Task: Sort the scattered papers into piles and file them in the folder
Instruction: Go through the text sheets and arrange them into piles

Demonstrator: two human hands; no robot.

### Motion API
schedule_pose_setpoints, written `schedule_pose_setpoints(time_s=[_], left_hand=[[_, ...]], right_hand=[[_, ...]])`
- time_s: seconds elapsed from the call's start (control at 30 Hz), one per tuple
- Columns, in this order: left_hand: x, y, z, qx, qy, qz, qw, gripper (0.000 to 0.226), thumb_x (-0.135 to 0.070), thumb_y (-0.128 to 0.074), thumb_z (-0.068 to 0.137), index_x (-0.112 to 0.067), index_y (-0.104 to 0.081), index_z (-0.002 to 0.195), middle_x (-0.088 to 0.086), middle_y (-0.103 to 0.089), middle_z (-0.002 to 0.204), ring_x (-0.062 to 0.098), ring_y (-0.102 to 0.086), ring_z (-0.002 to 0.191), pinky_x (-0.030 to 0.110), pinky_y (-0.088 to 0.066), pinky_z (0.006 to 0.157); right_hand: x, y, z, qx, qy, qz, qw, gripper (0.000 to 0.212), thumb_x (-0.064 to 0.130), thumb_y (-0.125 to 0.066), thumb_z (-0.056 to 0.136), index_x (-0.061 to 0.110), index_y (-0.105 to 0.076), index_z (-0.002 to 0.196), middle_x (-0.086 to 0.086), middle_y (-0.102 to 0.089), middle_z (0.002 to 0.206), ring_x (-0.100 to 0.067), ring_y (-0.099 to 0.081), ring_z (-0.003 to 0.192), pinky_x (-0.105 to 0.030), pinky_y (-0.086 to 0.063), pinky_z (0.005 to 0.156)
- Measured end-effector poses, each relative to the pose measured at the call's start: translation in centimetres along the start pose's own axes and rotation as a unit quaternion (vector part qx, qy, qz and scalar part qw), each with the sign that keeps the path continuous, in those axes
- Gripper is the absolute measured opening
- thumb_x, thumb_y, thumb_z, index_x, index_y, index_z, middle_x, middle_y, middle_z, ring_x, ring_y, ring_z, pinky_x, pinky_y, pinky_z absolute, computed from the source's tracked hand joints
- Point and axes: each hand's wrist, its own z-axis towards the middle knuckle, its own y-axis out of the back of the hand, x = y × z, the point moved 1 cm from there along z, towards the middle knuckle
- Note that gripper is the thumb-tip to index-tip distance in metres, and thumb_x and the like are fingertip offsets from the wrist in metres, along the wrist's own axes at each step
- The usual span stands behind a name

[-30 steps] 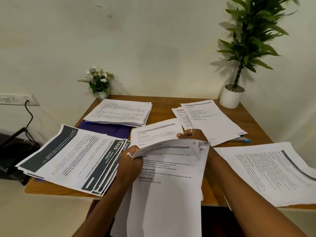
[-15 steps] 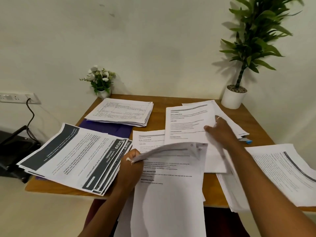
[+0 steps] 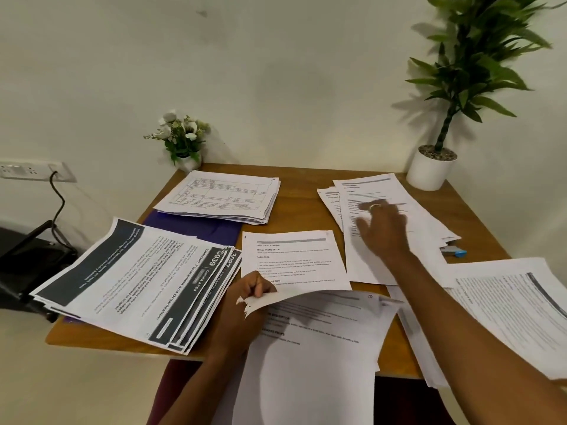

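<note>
My left hand [image 3: 245, 305] pinches the lifted corner of the top sheets of a white paper stack [image 3: 313, 357] that hangs over the table's near edge. My right hand [image 3: 383, 228] lies flat with fingers spread on the far-right pile [image 3: 383, 191] of printed sheets. A single sheet [image 3: 291, 259] lies in the middle. A pile with dark headers [image 3: 132, 277] sits at the left, a pile with tables [image 3: 221, 197] at the back, another pile [image 3: 515, 308] at the right. The purple folder [image 3: 196, 227] lies partly under the back pile.
The wooden table [image 3: 303, 191] stands against a wall. A small flower pot [image 3: 184, 142] sits at its back left, a tall plant in a white pot [image 3: 431, 167] at its back right. A blue-tipped object [image 3: 454, 251] peeks from under the right papers. A dark chair [image 3: 27, 265] is at left.
My right hand carried a sheet from the near stack to the far-right pile and now rests on it. My left hand kept its hold on the lifted corner.
</note>
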Motion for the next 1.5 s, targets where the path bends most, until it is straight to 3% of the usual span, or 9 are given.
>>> schedule_pose_setpoints(time_s=[0.17,0.37,0.53,0.7,0.83,0.9,1.2,1.37,1.5], left_hand=[[-0.1,-0.1,-0.2,0.005,-0.004,-0.005,1.0,0.025,-0.028,-0.068,0.085,-0.025,-0.05,0.068,0.012,-0.068,0.077,0.031,-0.06,0.069,0.036,-0.046,0.059],[-0.6,-0.6,-0.2,0.002,0.009,-0.043,0.999,0.03,-0.006,-0.065,0.087,-0.006,-0.041,0.067,0.012,-0.065,0.072,0.014,-0.054,0.064,0.024,-0.041,0.056],[-0.8,-0.3,-0.3,-0.007,0.016,-0.054,0.998,0.034,-0.01,-0.064,0.089,-0.022,-0.044,0.066,0.015,-0.064,0.072,0.023,-0.053,0.065,0.032,-0.04,0.057],[-1.2,-0.3,-0.3,-0.011,0.005,-0.061,0.998,0.035,-0.008,-0.065,0.089,-0.028,-0.046,0.067,0.009,-0.064,0.07,0.015,-0.052,0.064,0.028,-0.04,0.056],[-1.0,-0.2,-0.5,-0.019,0.028,-0.115,0.993,0.024,-0.001,-0.061,0.084,-0.015,-0.051,0.067,0.003,-0.067,0.072,0.013,-0.057,0.066,0.026,-0.046,0.057],[-0.7,0.2,-0.3,-0.031,0.048,-0.129,0.99,0.028,-0.008,-0.062,0.084,-0.026,-0.056,0.063,-0.001,-0.064,0.069,0.014,-0.055,0.065,0.028,-0.046,0.057],[-0.5,-0.1,0.4,-0.075,0.056,-0.092,0.991,0.033,0.009,-0.059,0.091,0.0,-0.041,0.064,-0.001,-0.054,0.062,0.014,-0.046,0.06,0.027,-0.04,0.053],[-0.5,-0.3,0.1,-0.061,0.058,-0.142,0.986,0.032,0.015,-0.06,0.081,-0.007,-0.043,0.064,0.022,-0.061,0.072,0.024,-0.052,0.066,0.032,-0.042,0.059],[-0.6,-0.1,-0.1,-0.057,0.056,-0.154,0.985,0.031,-0.009,-0.066,0.078,0.004,-0.04,0.067,0.015,-0.062,0.072,0.02,-0.054,0.065,0.031,-0.043,0.058]], right_hand=[[3.7,-3.7,-2.6,0.208,0.027,-0.013,0.978,0.053,0.056,-0.065,0.092,0.022,-0.059,0.132,-0.006,-0.061,0.132,-0.029,-0.054,0.125,-0.043,-0.046,0.101],[4.2,-4.6,-1.5,0.166,-0.05,0.025,0.985,0.067,0.037,-0.081,0.085,0.021,-0.049,0.143,-0.006,-0.056,0.145,-0.033,-0.051,0.134,-0.048,-0.032,0.112],[4.7,-3.2,-2.7,0.117,-0.045,0.132,0.983,0.052,0.026,-0.083,0.084,0.021,-0.062,0.131,0.003,-0.068,0.1,-0.023,-0.065,0.101,-0.044,-0.049,0.099],[5.1,-1.7,-5.1,0.24,-0.042,0.113,0.963,0.042,0.034,-0.076,0.091,0.01,-0.058,0.12,0.004,-0.064,0.118,-0.025,-0.063,0.116,-0.011,-0.04,0.064],[5.5,0.6,-6.3,0.289,0.02,0.046,0.956,0.073,0.038,-0.07,0.094,0.009,-0.035,0.152,-0.007,-0.045,0.155,-0.025,-0.043,0.14,-0.011,-0.032,0.094],[5.1,0.9,-5.9,0.308,0.036,0.05,0.949,0.068,0.04,-0.07,0.094,0.011,-0.042,0.149,-0.009,-0.05,0.152,-0.023,-0.052,0.123,-0.003,-0.037,0.084],[2.6,1.8,-6.2,0.217,-0.057,0.295,0.929,0.032,0.008,-0.074,0.09,0.01,-0.062,0.119,0.011,-0.067,0.102,0.014,-0.067,0.08,-0.004,-0.047,0.063],[3.2,0.7,-5.8,0.16,-0.079,0.22,0.959,0.048,0.021,-0.069,0.097,0.01,-0.052,0.14,-0.006,-0.059,0.141,-0.028,-0.055,0.132,-0.035,-0.047,0.101],[2.7,1.1,-5.5,0.069,-0.072,0.169,0.981,0.017,0.025,-0.066,0.099,0.01,-0.06,0.104,-0.004,-0.065,0.1,-0.022,-0.062,0.094,-0.018,-0.037,0.065]])
